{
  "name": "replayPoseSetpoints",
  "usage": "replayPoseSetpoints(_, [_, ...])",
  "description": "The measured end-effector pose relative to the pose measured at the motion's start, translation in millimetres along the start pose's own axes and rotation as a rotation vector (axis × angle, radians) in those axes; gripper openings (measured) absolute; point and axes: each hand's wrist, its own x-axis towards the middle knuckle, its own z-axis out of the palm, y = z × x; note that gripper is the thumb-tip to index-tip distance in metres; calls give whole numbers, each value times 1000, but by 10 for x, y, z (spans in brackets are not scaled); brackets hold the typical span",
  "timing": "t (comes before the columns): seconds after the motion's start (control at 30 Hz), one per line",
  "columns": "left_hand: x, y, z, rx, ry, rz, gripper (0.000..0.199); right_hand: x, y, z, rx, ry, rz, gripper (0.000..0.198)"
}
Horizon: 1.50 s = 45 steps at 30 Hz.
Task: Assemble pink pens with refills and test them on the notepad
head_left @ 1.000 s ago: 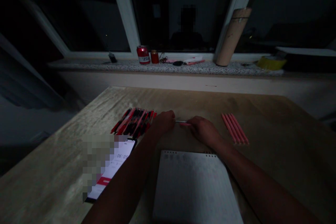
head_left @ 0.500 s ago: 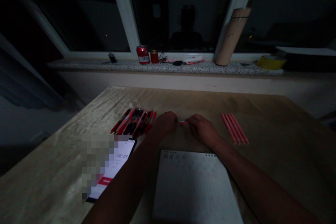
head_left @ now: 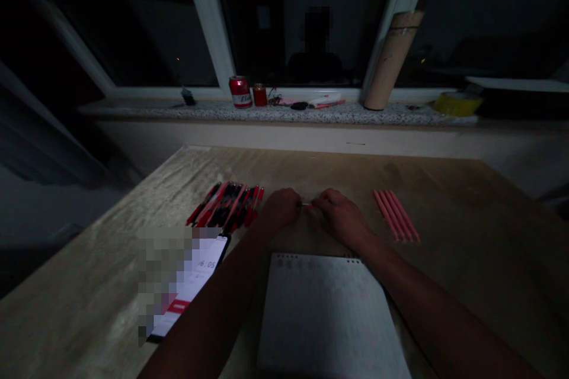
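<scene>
My left hand [head_left: 280, 208] and my right hand [head_left: 341, 217] meet over the wooden table [head_left: 466, 237], both closed on one thin pink pen [head_left: 306, 205] held level between them. Only a short piece of the pen shows between the fingers. To the left of my left hand lies a pile of several red and black pens [head_left: 226, 206]. To the right of my right hand several pink pens [head_left: 396, 215] lie side by side. A spiral notebook [head_left: 331, 314] rests between my forearms, near the table's front.
A phone [head_left: 189, 290] with a lit screen lies at the front left. On the stone windowsill [head_left: 178, 109] stand a red can [head_left: 240, 92], a small red jar [head_left: 259, 95], a cardboard tube [head_left: 391, 59] and a yellow tape roll [head_left: 457, 103]. Dark windows behind.
My hands have drawn closer together, so less of the pink pen shows between them than a second ago. Everything else stays in place.
</scene>
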Motion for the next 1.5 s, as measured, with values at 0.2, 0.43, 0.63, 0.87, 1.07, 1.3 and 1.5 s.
replayPoseSetpoints(0.2, [10, 0, 14, -5, 17, 54, 27, -3, -6, 1, 36, 7, 7, 30])
replayPoseSetpoints(0.43, [21, 24, 29, -56, 34, 90, 27, -4, -12, 15, 69, 6, -11, 35])
replayPoseSetpoints(0.63, [28, 48, 38, -66, 10, 34, 27, -6, -17, 23, 113, 29, -13, 38])
replayPoseSetpoints(0.87, [27, 56, 37, -64, 14, 71, 32, 3, 3, 38, 150, 44, -3, 37])
replayPoseSetpoints(1.07, [21, 60, 19, -50, -5, 67, 30, 2, 10, 34, 157, 51, 29, 36])
replayPoseSetpoints(1.3, [24, 76, 81, 27, 57, 123, 29, -1, 17, 50, 147, 113, 47, 25])
replayPoseSetpoints(1.5, [7, 104, 32, 121, 47, 141, 29, -5, 33, 43, 152, 174, 98, 19])
